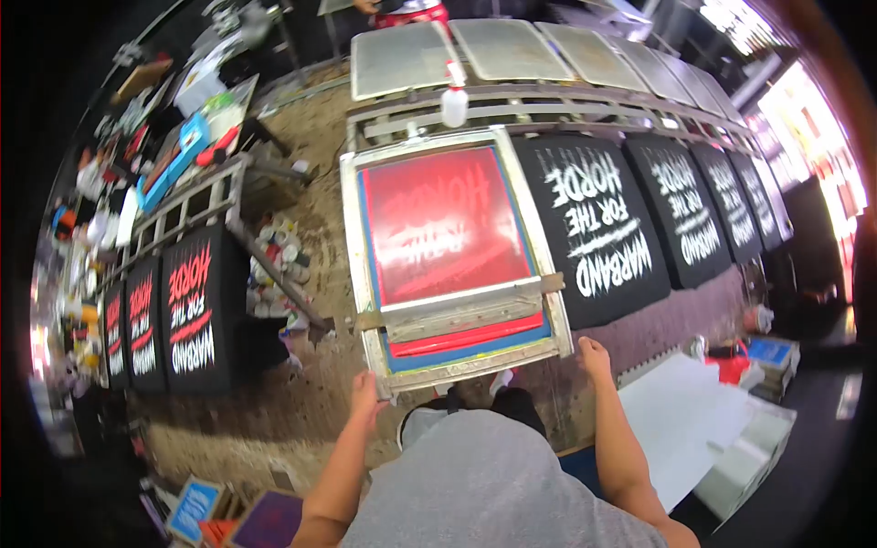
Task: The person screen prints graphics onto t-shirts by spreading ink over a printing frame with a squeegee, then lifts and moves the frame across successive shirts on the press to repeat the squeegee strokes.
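Note:
A screen printing frame [539,205] lies in front of me, with red ink spread over its mesh and mirrored lettering faintly showing through. Across its near end rests a squeegee [461,313], with a thick line of red ink beside it. My left hand [365,399] is closed at the frame's near left corner. At the near right corner my right hand [594,357] is closed on the edge, its fingertips partly hidden. To the right of the frame lies a black shirt [594,228] with white lettering. What lies under the frame is hidden.
More black printed shirts [681,210] continue to the right. Others, with red and white print [189,310], lie on the left rack. A spray bottle [454,105] stands behind the frame, before a row of metal panels [512,50]. White sheets [681,420] sit at my right. Another person [402,16] is at the back.

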A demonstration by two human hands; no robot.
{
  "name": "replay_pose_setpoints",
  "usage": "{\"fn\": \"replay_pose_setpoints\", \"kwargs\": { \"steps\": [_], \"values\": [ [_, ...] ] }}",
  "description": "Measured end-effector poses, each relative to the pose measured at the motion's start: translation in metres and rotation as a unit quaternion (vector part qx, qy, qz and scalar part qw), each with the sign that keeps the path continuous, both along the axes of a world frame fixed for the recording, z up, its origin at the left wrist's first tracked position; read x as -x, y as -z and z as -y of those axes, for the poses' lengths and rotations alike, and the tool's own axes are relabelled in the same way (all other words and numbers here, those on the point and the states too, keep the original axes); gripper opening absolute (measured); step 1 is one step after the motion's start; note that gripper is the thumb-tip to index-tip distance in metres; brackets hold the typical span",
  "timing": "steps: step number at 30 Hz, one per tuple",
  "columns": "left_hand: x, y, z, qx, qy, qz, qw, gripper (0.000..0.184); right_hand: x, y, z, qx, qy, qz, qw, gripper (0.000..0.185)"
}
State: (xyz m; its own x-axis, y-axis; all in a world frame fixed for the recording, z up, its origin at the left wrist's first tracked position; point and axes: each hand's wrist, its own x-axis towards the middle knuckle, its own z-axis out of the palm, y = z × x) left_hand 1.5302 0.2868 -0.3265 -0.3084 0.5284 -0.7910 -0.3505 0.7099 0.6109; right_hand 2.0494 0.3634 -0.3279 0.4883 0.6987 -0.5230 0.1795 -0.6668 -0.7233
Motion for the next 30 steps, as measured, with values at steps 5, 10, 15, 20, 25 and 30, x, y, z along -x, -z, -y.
{"fn": "replay_pose_setpoints", "kwargs": {
  "steps": [5, 10, 15, 20, 25, 30],
  "values": [
    [-0.013, -0.011, -0.011, 0.001, -0.009, -0.069, 0.998, 0.051, 0.009, -0.025, -0.033, 0.094, -0.063, -0.149, 0.982, 0.046],
    [-0.017, -0.007, -0.016, 0.017, -0.025, -0.085, 0.996, 0.05, 0.002, -0.018, -0.04, 0.117, -0.076, -0.16, 0.977, 0.05],
    [-0.013, -0.008, -0.013, 0.021, 0.002, -0.086, 0.996, 0.049, 0.012, -0.02, -0.044, 0.137, -0.069, -0.124, 0.98, 0.058],
    [-0.015, -0.011, -0.013, 0.026, 0.039, -0.103, 0.994, 0.053, 0.019, -0.023, -0.044, 0.145, -0.077, -0.064, 0.984, 0.053],
    [-0.019, -0.013, -0.02, 0.023, 0.038, -0.152, 0.987, 0.05, 0.015, -0.011, -0.047, 0.147, -0.077, -0.045, 0.985, 0.05],
    [-0.014, 0.014, -0.011, -0.006, 0.053, -0.171, 0.984, 0.052, 0.008, 0.002, -0.049, 0.144, -0.107, 0.003, 0.984, 0.053]
  ]
}}
